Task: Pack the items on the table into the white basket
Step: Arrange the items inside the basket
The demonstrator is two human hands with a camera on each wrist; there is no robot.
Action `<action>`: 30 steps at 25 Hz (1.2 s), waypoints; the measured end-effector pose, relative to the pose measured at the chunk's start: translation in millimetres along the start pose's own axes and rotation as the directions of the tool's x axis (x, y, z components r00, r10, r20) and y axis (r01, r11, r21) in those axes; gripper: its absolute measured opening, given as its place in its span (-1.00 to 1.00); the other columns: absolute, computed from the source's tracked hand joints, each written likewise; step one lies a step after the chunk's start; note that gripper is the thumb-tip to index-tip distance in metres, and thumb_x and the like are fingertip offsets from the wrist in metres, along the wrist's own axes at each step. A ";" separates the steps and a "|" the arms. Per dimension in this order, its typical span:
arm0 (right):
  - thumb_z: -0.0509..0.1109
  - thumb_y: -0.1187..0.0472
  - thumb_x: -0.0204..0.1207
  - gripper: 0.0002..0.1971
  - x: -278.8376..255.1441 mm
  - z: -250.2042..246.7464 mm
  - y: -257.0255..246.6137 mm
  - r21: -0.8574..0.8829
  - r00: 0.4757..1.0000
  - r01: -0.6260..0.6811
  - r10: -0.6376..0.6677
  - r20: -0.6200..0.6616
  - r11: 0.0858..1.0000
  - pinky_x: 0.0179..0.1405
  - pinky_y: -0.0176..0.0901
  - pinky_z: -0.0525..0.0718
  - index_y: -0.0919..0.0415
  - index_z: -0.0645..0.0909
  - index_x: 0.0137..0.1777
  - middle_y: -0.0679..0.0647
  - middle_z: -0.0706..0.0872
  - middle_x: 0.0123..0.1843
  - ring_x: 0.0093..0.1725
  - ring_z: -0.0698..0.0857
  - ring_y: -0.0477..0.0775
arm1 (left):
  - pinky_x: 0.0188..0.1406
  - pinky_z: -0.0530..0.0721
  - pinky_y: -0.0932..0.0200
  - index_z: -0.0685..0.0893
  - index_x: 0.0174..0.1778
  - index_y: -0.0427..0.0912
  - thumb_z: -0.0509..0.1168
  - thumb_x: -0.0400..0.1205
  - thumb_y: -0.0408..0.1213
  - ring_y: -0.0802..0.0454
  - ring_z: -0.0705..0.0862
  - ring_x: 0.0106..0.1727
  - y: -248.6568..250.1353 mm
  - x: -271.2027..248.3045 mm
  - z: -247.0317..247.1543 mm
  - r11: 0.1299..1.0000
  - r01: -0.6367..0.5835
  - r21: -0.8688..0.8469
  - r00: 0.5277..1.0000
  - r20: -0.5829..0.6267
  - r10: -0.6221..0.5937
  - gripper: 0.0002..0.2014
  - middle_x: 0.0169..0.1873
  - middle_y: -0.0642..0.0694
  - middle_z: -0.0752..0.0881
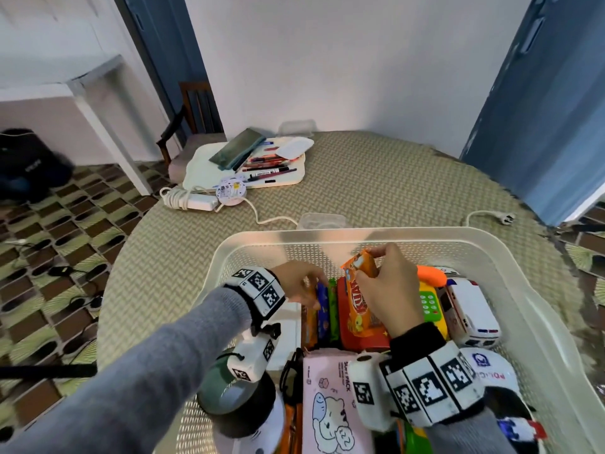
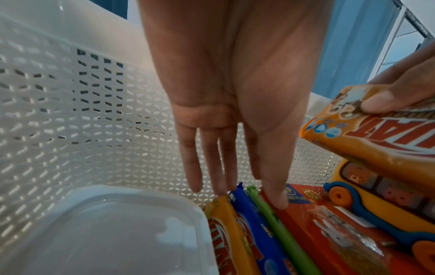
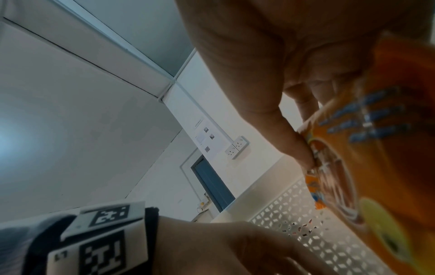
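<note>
The white basket (image 1: 540, 290) sits on the near part of the round table (image 1: 376, 178) and already holds most items; relative to it, a row of snack packets (image 1: 322, 309) stands on edge against a red box (image 1: 363, 339) at its middle, a clear lidded container (image 2: 105, 232) lies toward its left wall, and a toy bus (image 1: 432, 309) and a white toy vehicle (image 1: 471, 309) lie toward its right wall. The right hand (image 1: 389, 290) pinches an orange snack packet (image 1: 360, 290) by its upper end, thumb on the printed face and fingers behind, and holds it tilted above the red box; the packet is not yet set down. The left hand (image 2: 230, 111) reaches in palm down with straight, relaxed fingers, holding nothing; its fingertips (image 2: 275, 201) rest on the tops of the standing packets and on the red box edge. To do this step well, the left hand would best steady the row, perhaps parting it, while the right lowers the packet squarely so that it does not topple the neighbours. Beyond the basket's far rim, a tray of pens (image 1: 262, 168) and a white charger with cable (image 1: 196, 199) remain on the table, so packing is judged unfinished.
</note>
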State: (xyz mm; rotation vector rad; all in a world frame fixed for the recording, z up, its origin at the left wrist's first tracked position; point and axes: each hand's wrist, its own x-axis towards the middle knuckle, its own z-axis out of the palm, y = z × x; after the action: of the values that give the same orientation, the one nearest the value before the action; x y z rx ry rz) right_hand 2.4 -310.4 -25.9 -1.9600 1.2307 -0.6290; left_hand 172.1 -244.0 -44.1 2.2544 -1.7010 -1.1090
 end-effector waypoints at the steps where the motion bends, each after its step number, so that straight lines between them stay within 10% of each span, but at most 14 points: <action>1: 0.46 0.27 0.47 -0.73 -0.4 1.3 0.0 -0.008 1.000 -0.004 0.004 0.006 1.000 -0.06 -0.05 0.60 0.21 0.52 0.12 0.18 0.70 0.04 0.05 0.68 0.21 | 0.31 0.52 0.08 0.56 0.39 -0.20 0.48 0.51 -0.36 -0.09 0.60 0.24 1.6 3.2 -0.3 0.998 -0.024 0.059 0.999 0.038 0.022 -0.49 0.31 -0.18 0.62; 7: 0.45 0.27 0.48 -0.72 -3.4 3.1 3.4 -0.045 0.996 -0.055 0.058 0.062 0.997 -0.11 -0.01 0.65 0.22 0.50 0.15 0.22 0.71 -0.03 -0.03 0.70 0.25 | 0.44 0.40 0.14 0.28 0.63 -0.15 0.34 0.59 -0.53 -0.12 0.41 0.54 -1.1 21.0 10.2 0.977 0.033 0.211 0.958 0.273 -0.091 -0.32 0.57 -0.22 0.36; 12: 0.44 0.31 0.48 -0.72 -0.5 9.8 8.5 -0.013 0.989 -0.104 0.105 0.101 0.995 -0.01 0.11 0.69 0.27 0.49 0.14 0.26 0.71 0.01 -0.01 0.71 0.27 | 0.55 0.12 0.12 -0.01 0.67 -0.20 0.24 0.66 -0.50 -0.10 0.01 0.68 -16.3 19.4 2.9 0.968 -0.058 0.244 0.903 0.427 -0.054 -0.27 0.66 -0.14 -0.24; 30: 0.43 0.30 0.51 -0.70 16.1 61.9 5.2 -0.196 0.949 -0.128 0.178 0.262 0.972 -0.09 -0.12 0.56 0.26 0.44 0.18 0.06 0.54 -0.04 0.08 0.63 0.15 | 0.48 0.01 0.25 -0.07 0.67 -0.16 0.23 0.62 -0.58 0.02 -0.09 0.68 -38.1 3.4 8.7 0.982 -0.097 0.161 0.929 0.368 0.032 -0.21 0.67 -0.11 -0.23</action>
State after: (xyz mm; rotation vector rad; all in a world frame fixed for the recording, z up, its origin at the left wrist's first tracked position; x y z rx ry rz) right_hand 50.9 -306.7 -67.8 -1.9908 1.2796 -0.1612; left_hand 197.4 -230.1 -70.7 2.1722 -2.0706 -1.4922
